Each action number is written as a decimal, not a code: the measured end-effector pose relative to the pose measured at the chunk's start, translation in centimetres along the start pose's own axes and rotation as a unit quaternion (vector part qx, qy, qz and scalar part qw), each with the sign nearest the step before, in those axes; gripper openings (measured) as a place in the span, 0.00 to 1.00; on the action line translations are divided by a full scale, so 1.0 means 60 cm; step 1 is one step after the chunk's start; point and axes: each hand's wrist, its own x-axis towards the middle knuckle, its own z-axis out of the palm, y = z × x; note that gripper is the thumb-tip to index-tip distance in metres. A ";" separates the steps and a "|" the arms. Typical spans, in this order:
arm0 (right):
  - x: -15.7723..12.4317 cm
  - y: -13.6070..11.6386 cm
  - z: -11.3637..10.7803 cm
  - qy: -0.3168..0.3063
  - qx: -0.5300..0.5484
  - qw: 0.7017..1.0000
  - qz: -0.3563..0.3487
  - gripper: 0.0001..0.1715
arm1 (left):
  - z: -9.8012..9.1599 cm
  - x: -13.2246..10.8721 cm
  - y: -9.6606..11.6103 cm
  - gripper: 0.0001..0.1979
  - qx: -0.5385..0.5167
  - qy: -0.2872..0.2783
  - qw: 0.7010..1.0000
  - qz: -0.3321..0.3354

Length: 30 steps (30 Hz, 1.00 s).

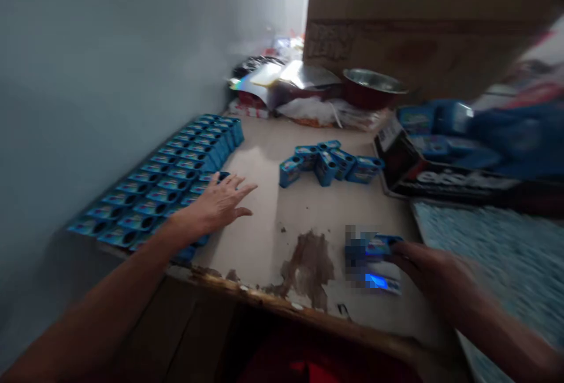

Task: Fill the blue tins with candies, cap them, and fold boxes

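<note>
My left hand (222, 201) lies with fingers spread over the near end of rows of small blue boxes (176, 174) lined up along the wall on a worn beige table (264, 230). My right hand (425, 268) is at the table's right front, its fingers on a small blue box (381, 246) beside a blurred patch. A loose cluster of several blue boxes (330, 163) sits in the middle of the table, apart from both hands.
A large cardboard sheet (423, 24) leans at the back. Before it are a metal bowl (374, 86) and shiny foil packets (282, 80). A dark carton with blue packs (440, 154) stands right. The table's front edge (282, 303) is chipped.
</note>
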 end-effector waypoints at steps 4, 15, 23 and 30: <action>-0.022 -0.022 -0.032 -0.031 -0.073 0.996 0.034 0.14 | 0.031 0.006 0.051 0.26 -0.017 0.032 0.997 0.064; -0.028 0.110 -0.075 0.004 0.638 0.702 0.317 0.16 | 0.100 0.042 0.144 0.29 -0.135 0.074 0.970 0.189; -0.039 0.094 -0.064 0.000 0.714 0.634 0.296 0.14 | 0.066 0.061 0.263 0.27 -0.363 0.025 0.912 0.189; 0.018 0.057 -0.131 -0.125 0.471 0.861 0.144 0.15 | 0.059 0.062 0.322 0.30 -0.447 0.019 0.887 0.117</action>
